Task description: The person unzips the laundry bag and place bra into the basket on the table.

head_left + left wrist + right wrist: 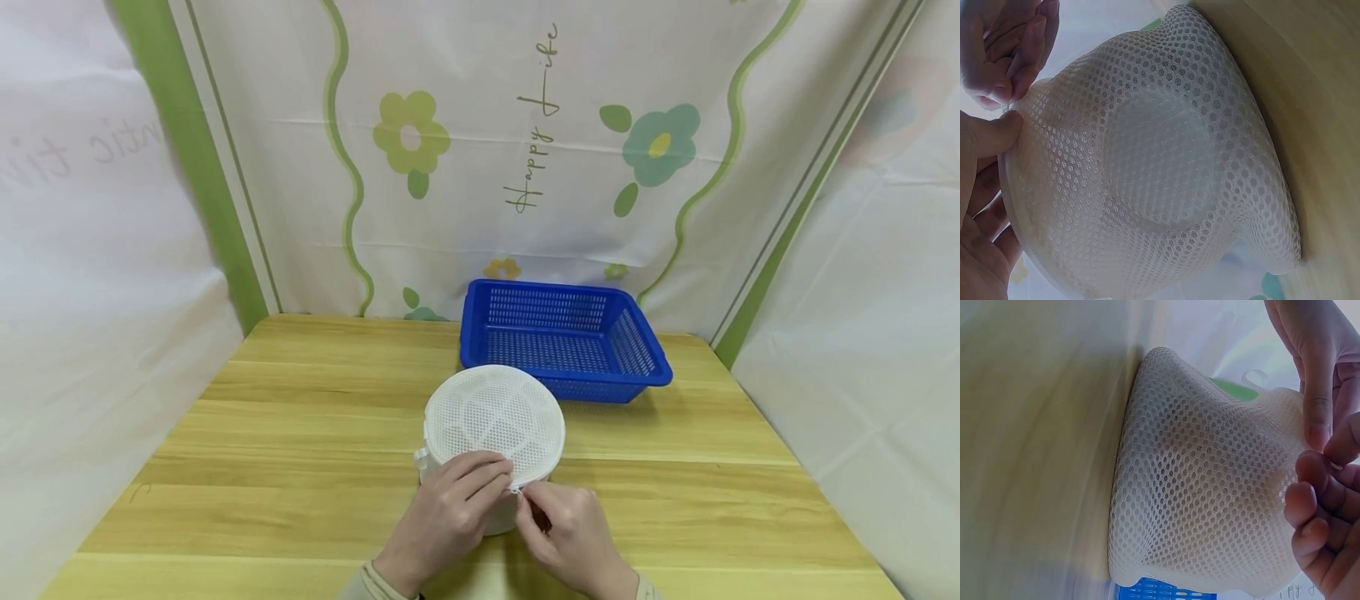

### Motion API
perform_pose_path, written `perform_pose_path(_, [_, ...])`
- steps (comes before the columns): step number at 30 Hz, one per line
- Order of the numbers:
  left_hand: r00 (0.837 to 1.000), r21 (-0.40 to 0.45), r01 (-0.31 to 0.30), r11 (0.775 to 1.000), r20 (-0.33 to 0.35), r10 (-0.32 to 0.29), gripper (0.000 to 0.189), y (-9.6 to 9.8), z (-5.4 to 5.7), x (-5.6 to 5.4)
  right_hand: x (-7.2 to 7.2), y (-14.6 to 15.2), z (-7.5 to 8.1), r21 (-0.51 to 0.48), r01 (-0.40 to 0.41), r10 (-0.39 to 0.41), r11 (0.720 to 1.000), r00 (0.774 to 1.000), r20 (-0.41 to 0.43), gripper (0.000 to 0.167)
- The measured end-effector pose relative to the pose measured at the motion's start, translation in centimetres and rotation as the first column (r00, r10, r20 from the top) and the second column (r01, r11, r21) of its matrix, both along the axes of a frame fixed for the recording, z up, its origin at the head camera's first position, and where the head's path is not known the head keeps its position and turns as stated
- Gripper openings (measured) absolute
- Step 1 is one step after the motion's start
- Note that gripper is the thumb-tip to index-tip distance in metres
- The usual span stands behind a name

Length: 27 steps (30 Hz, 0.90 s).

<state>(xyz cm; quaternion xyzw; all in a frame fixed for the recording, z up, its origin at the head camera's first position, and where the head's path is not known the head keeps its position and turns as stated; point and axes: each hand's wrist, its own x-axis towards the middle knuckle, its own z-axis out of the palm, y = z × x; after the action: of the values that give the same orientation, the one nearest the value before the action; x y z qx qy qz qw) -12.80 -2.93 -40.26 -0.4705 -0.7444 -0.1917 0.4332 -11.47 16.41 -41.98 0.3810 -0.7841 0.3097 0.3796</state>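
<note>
A round white mesh laundry bag (491,412) stands on the table with its flat mesh top facing up. My left hand (453,512) grips the near edge of that top, fingers over it and thumb below the rim. Just to its right, my right hand (573,533) pinches the small white zipper pull (516,492) at the rim. Both sets of fingertips sit close together there. In the left wrist view, a smooth round patch (1160,156) shows on the sagging mesh side. A small white loop (421,457) sticks out from the bag's left side.
Behind the bag and to its right stands a blue plastic basket (600,390) with slotted walls. The wooden table (300,467) meets a printed fabric curtain (465,233) at the back, and white fabric hangs on both sides.
</note>
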Motion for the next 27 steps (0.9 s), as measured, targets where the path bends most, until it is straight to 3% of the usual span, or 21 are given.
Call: perform_pose_path(27, [1.000,-0.003,0.005,1.000,-0.024,-0.005,0.027,-0.05,-0.04,-0.08,0.15,-0.04,0.32,-0.012,0.037,-0.037,0.999,0.999,0.013,0.027])
